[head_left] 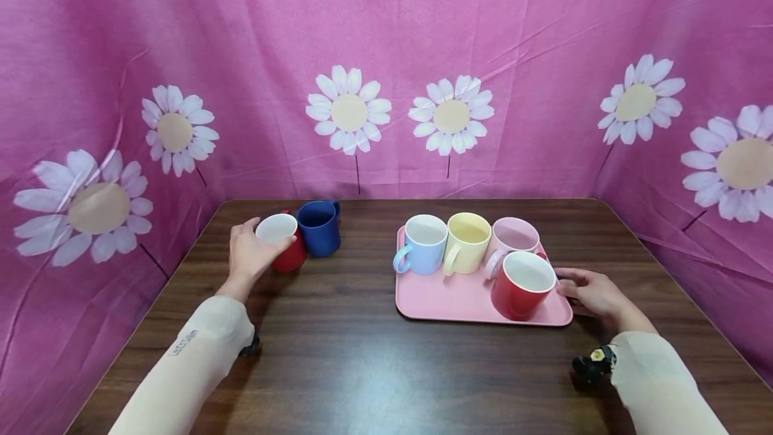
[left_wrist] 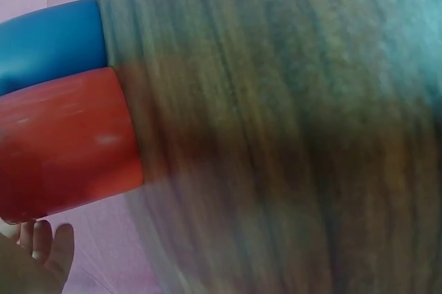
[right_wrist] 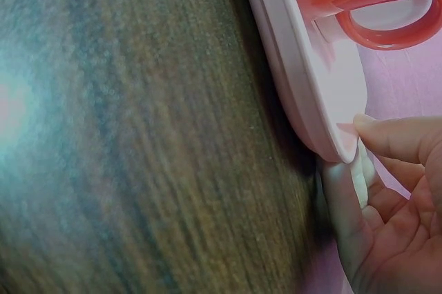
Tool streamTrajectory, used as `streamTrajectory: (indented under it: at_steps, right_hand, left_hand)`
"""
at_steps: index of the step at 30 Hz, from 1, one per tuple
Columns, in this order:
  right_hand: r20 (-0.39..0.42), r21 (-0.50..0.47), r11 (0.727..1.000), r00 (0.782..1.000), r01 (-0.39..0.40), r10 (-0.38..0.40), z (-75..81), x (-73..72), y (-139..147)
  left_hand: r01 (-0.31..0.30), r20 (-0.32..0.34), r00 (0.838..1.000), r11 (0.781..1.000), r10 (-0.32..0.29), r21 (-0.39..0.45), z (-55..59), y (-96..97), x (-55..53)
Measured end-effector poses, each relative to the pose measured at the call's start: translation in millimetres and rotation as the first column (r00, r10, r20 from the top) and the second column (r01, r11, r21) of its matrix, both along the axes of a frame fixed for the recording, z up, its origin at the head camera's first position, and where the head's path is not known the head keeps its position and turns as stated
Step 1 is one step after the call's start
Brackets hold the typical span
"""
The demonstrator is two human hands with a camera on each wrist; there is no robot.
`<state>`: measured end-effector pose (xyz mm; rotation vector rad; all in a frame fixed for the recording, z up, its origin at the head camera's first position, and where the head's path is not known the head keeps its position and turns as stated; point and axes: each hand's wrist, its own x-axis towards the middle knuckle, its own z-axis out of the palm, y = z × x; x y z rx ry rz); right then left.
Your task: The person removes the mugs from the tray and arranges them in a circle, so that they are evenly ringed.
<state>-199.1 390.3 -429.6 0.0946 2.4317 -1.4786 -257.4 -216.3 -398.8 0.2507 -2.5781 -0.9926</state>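
My left hand (head_left: 252,254) grips a red mug (head_left: 290,255) with a white inside, thumb across its near side and fingers at its left. In the left wrist view, fingertips (left_wrist: 43,239) show at the side of this red mug (left_wrist: 69,143). A dark blue mug (head_left: 320,230) stands close beside it on the right. My right hand (head_left: 598,295) pinches the right edge of a pink tray (head_left: 447,304), thumb on top and fingers beneath, as the right wrist view shows. Another red mug (head_left: 521,293) stands on the tray near that hand, its handle (right_wrist: 394,37) towards the tray's right edge.
Along the tray's back stand a light blue mug (head_left: 425,250), a yellow mug (head_left: 468,247) and a pink mug (head_left: 513,237). The dark wooden table (head_left: 362,354) runs back to a pink curtain (head_left: 392,19) with daisies, which also encloses both sides.
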Motion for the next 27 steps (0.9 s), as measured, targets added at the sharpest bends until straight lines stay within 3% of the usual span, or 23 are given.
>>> streamTrajectory:
  at_steps: [6,12,19,27]
  right_hand:
    - [0.009,0.028,1.000,1.000,0.003,-0.003,-0.3,0.0,0.0]
    - [0.008,0.022,1.000,1.000,-0.004,0.003,-0.7,1.0,-1.2]
    - [0.021,0.044,0.999,1.000,0.001,-0.002,1.0,0.4,-0.6]
    - [0.021,0.050,0.999,1.000,0.004,-0.005,2.6,-0.8,-1.3]
  left_hand:
    - [0.063,-0.009,0.998,0.998,-0.063,0.023,9.5,-0.1,-6.3]
    - [0.124,0.024,0.992,0.989,-0.127,0.084,31.2,2.5,-12.3]
    - [0.146,0.019,0.989,0.987,-0.147,0.069,56.2,12.7,-21.6]
    - [0.175,-0.017,0.985,0.982,-0.174,0.076,75.1,37.4,-32.2]
